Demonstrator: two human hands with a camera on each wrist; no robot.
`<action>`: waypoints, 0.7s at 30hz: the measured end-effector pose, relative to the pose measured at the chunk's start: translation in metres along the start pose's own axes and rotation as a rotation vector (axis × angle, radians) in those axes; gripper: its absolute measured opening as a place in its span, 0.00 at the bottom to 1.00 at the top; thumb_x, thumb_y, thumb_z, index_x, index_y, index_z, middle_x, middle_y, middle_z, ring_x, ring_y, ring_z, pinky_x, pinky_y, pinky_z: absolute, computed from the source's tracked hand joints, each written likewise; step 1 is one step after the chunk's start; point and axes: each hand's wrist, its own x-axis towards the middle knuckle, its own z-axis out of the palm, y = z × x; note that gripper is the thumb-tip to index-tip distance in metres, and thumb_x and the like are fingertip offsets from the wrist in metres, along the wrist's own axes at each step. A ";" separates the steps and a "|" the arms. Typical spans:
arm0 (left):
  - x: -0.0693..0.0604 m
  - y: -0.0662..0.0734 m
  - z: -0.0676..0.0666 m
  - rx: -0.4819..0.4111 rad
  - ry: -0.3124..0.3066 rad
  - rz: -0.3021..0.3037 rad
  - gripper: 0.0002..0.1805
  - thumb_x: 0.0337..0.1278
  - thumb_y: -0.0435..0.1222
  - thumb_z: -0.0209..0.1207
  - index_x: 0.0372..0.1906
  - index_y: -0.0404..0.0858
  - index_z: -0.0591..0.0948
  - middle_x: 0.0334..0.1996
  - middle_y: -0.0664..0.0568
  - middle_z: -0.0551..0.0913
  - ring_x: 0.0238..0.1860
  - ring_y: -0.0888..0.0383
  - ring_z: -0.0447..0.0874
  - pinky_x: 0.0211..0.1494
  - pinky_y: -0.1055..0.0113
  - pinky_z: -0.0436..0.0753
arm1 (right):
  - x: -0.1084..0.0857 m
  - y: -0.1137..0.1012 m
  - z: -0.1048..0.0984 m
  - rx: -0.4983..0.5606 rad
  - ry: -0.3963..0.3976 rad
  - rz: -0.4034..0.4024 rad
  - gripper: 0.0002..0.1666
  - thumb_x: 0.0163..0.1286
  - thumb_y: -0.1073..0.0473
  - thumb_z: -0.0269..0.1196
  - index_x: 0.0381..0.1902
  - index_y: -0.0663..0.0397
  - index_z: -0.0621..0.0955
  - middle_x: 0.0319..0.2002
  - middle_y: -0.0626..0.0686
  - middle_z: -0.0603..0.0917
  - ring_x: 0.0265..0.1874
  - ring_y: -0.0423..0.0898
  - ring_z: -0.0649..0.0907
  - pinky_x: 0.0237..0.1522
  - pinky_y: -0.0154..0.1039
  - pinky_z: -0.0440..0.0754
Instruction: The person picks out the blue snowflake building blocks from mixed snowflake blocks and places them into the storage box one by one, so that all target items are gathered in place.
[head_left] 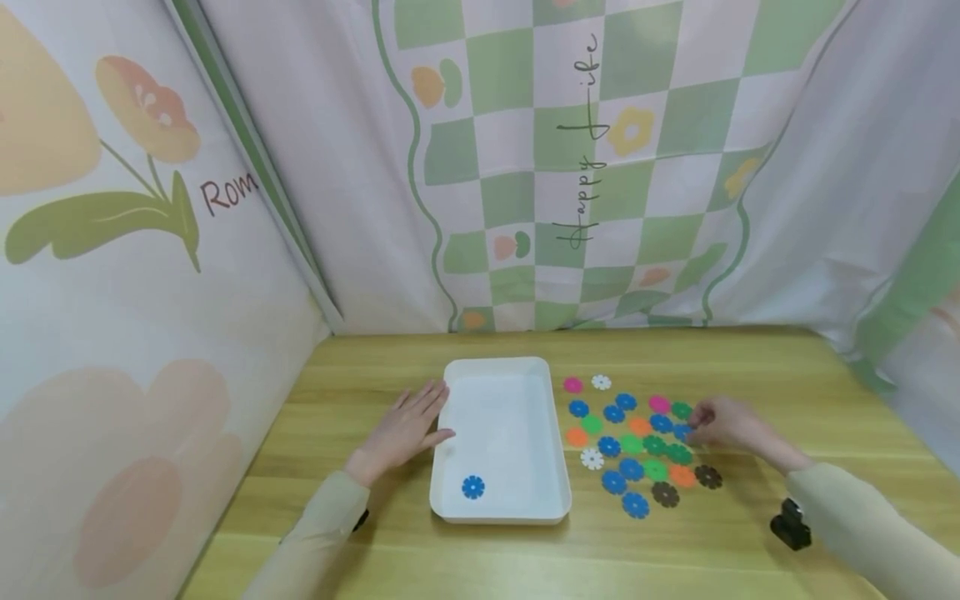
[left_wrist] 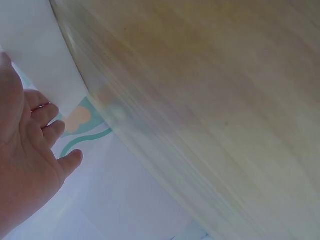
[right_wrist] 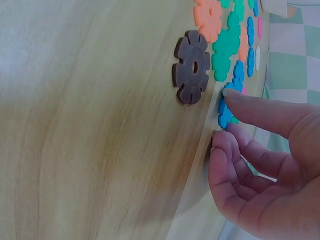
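A white rectangular tray lies on the table with one blue snowflake disc near its front left corner. My left hand, also seen in the left wrist view, rests on the tray's left rim with its fingers extended. At the right edge of a spread of notched plastic discs, my right hand pinches a blue snowflake disc between thumb and fingertips. This disc is close to the tabletop, partly hidden by the fingers. A brown disc lies nearest to it on the open side in the right wrist view.
Several loose discs in blue, green, orange, pink, white and brown lie right of the tray, such as a white disc and an orange disc. Behind the wooden table hangs a checkered curtain; a printed wall panel borders the left.
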 end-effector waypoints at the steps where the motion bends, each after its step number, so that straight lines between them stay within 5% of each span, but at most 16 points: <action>1: 0.000 0.000 0.000 -0.003 0.006 0.004 0.43 0.70 0.62 0.44 0.77 0.36 0.58 0.78 0.44 0.58 0.79 0.47 0.56 0.77 0.43 0.63 | 0.000 0.000 0.000 -0.009 0.005 -0.003 0.20 0.57 0.59 0.71 0.40 0.71 0.80 0.34 0.58 0.84 0.33 0.47 0.80 0.34 0.39 0.82; 21: 0.001 0.002 -0.003 -0.023 -0.054 -0.038 0.44 0.71 0.62 0.43 0.79 0.38 0.53 0.80 0.48 0.52 0.80 0.50 0.50 0.79 0.44 0.59 | 0.002 0.001 0.001 0.007 0.008 0.013 0.19 0.55 0.60 0.72 0.38 0.67 0.77 0.33 0.56 0.81 0.32 0.47 0.78 0.32 0.38 0.78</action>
